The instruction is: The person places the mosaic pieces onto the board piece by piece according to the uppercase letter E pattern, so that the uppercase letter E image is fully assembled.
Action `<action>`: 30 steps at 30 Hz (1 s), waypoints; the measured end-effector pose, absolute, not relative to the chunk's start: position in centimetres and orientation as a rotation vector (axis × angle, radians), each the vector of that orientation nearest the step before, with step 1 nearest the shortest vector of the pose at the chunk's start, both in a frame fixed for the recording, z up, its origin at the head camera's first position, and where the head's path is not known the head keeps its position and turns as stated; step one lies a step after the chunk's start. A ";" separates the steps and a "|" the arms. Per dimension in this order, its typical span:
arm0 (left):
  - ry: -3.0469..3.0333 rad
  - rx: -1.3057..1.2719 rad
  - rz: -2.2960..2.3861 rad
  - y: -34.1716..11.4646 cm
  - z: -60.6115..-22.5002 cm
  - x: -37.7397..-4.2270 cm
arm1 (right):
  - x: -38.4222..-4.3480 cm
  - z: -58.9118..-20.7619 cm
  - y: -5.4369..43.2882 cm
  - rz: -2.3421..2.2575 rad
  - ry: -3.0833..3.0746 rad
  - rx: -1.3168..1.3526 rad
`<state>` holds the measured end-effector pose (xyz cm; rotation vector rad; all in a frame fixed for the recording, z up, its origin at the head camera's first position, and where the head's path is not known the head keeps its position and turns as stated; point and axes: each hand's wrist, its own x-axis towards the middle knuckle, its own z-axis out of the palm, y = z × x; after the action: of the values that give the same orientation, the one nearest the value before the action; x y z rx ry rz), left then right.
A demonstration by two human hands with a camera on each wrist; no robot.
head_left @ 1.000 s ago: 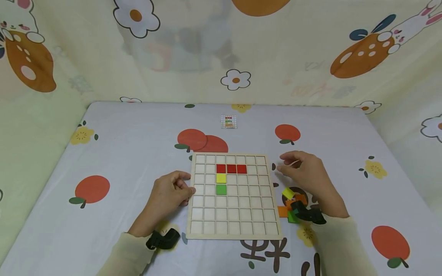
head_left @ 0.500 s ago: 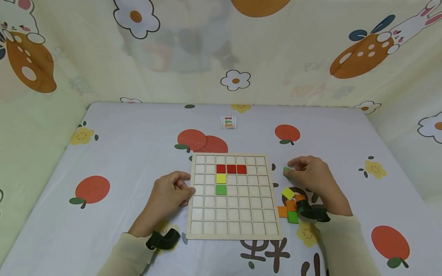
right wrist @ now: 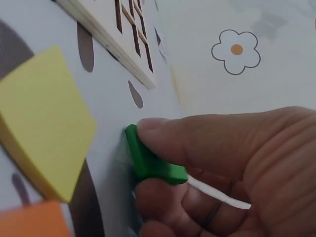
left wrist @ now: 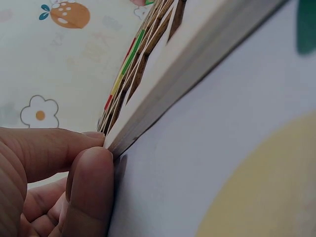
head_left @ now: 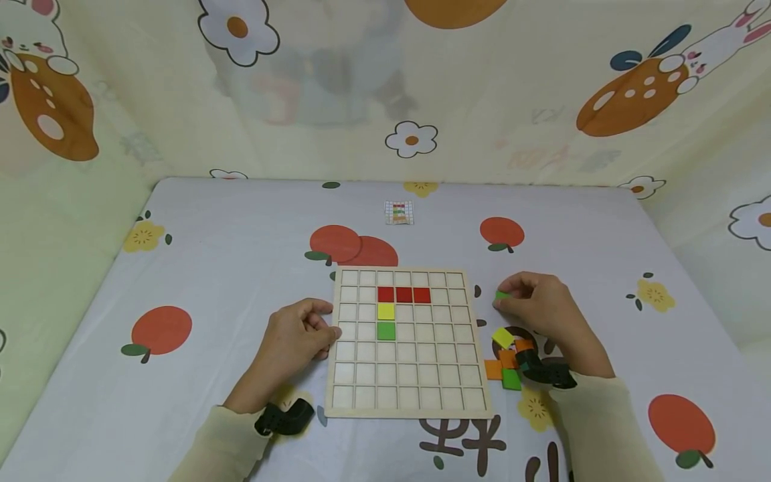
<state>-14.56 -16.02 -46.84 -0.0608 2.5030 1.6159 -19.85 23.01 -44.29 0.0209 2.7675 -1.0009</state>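
Note:
A wooden grid board (head_left: 355,393) lies on the table, with three red tiles (head_left: 404,295) in a row, a yellow tile (head_left: 385,312) and a green tile (head_left: 386,331) set in its cells. At the board's left edge, my left hand (head_left: 298,335) holds the rim with thumb and forefinger; its other fingers are curled. To the right of the board, my right hand (head_left: 536,301) pinches another green tile (right wrist: 153,165) between thumb and fingers, tilted close to the cloth. The hand hides part of that tile in the head view.
Loose orange, yellow and green tiles (head_left: 511,379) lie in a small pile beside the board's right edge, partly under the right wrist's black strap (head_left: 545,371). A small printed pattern card (head_left: 399,213) sits behind the board. Patterned cloth covers table and walls.
My right hand has drawn slightly to the right of the board, and the green tile in its fingers has come into view and turned. The left hand and board have stayed put.

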 end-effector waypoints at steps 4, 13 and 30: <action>2.504 -0.064 1.612 -16.0 -46.8 -14.6 | -19.9 -44.4 22.8 -1.062 2.754 -0.068; 2.502 -0.052 1.621 -16.0 -46.9 -14.6 | -19.7 -44.4 22.2 -1.114 2.709 -0.155; 2.511 -0.040 1.617 -16.1 -46.9 -14.6 | -19.4 -44.0 21.4 -0.944 2.786 -0.144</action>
<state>-14.56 -16.08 -46.93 -0.0397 2.5109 1.6171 -19.42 21.37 -43.98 -0.1437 2.7864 -0.9438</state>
